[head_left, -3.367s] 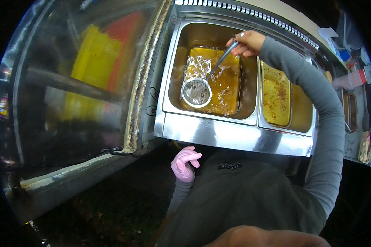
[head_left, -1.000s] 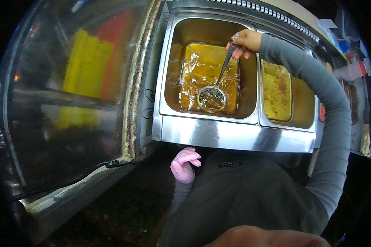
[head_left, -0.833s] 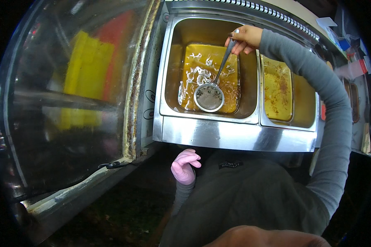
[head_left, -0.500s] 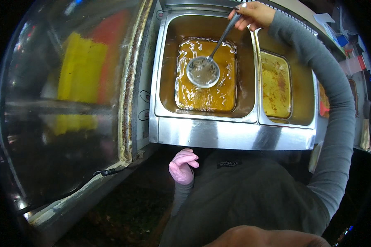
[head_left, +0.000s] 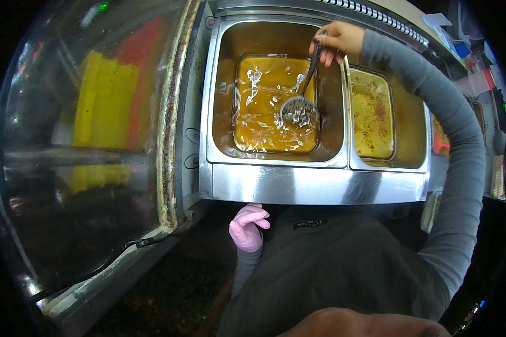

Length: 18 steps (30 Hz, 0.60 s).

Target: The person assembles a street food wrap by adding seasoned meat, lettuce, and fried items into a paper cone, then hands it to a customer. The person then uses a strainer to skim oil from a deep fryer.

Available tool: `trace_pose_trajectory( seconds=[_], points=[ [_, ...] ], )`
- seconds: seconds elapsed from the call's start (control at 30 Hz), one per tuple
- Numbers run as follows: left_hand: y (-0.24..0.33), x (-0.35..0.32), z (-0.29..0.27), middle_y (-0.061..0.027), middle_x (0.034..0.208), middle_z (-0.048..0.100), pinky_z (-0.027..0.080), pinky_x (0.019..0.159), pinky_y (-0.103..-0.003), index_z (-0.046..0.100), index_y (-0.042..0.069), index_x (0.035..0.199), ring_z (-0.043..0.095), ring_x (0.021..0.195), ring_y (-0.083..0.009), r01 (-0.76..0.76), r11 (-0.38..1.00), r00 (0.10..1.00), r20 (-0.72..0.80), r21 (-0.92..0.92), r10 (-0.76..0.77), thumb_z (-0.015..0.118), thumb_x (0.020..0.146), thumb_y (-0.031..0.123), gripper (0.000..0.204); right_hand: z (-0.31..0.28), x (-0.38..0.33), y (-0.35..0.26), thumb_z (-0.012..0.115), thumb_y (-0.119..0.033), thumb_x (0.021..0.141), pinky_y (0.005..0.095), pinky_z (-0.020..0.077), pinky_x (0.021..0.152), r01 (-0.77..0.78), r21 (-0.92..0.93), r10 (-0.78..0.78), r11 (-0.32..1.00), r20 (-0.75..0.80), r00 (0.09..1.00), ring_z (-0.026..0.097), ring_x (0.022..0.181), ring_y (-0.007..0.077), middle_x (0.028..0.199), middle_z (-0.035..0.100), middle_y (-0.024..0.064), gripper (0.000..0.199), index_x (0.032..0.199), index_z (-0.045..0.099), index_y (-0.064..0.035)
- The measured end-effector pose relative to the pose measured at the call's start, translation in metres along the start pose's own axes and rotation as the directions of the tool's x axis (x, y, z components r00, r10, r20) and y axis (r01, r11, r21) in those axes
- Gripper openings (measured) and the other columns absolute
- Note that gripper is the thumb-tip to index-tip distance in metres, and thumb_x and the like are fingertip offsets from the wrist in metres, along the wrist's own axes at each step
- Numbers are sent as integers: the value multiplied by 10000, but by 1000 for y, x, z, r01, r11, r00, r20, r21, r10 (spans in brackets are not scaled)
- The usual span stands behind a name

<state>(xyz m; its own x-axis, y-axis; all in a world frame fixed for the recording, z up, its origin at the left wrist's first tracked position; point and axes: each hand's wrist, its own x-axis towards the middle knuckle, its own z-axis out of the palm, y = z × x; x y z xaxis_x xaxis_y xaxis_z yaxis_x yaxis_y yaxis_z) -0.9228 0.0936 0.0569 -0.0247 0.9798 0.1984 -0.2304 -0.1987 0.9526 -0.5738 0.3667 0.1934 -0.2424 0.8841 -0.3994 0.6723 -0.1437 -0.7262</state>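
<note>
Your right hand (head_left: 337, 40), at the top of the frame, grips the handle of a round skimmer (head_left: 299, 110) dipped into amber oil in the left fryer tank (head_left: 275, 157). The right tank (head_left: 416, 163) holds crumb-speckled oil. Your left hand (head_left: 247, 227), loosely curled and holding nothing, hangs below the steel front. A glass panel (head_left: 84, 140) with a yellow and red sign fills the left.

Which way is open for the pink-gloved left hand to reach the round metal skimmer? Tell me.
Probably yes: the left hand hangs empty below the fryer's steel front, nothing overhead, though the skimmer sits in oil.
</note>
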Motion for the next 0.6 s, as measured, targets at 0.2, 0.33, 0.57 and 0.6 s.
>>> trace_pose_trajectory(
  seconds=[0.2, 0.33, 0.57, 0.6],
  points=[
    [1, -1, -2, -46, 535, 583, 456, 788, -407, 657, 31, 798, 580, 648, -226, -2, 1000, 1000, 19, 0, 2, 153, 1013, 456, 694, 20, 2, 0, 363, -244, 1027, 195, 502, 445, -125, 115, 108, 985, 145, 984, 676, 609, 114, 788, 691, 105, 359, 1047, 619, 6],
    [0, -4, -3, -39, 531, 574, 446, 803, -406, 649, 44, 801, 575, 664, -224, 10, 1000, 1000, 6, -20, -9, 143, 1013, 453, 684, 12, 1, -6, 376, -266, 1024, 180, 482, 438, -158, 176, 139, 972, 115, 984, 667, 608, 106, 795, 691, 101, 368, 1049, 626, 2],
    [1, -5, -2, -44, 532, 576, 448, 799, -405, 654, 38, 796, 573, 653, -225, 22, 1000, 1000, 2, -20, -22, 146, 1014, 454, 692, -14, -3, 0, 328, -244, 1037, 167, 527, 483, 29, 341, -14, 940, -48, 999, 681, 641, 100, 810, 693, 88, 380, 1106, 625, -18],
    [1, -5, -2, -44, 532, 577, 449, 796, -405, 655, 37, 795, 573, 648, -224, 23, 1000, 1000, 1, -15, -23, 148, 1014, 454, 692, -17, -1, 4, 338, -275, 1035, 162, 518, 505, 59, 272, -25, 961, -128, 992, 666, 644, 73, 792, 685, 61, 381, 1107, 620, -29]
  ],
)
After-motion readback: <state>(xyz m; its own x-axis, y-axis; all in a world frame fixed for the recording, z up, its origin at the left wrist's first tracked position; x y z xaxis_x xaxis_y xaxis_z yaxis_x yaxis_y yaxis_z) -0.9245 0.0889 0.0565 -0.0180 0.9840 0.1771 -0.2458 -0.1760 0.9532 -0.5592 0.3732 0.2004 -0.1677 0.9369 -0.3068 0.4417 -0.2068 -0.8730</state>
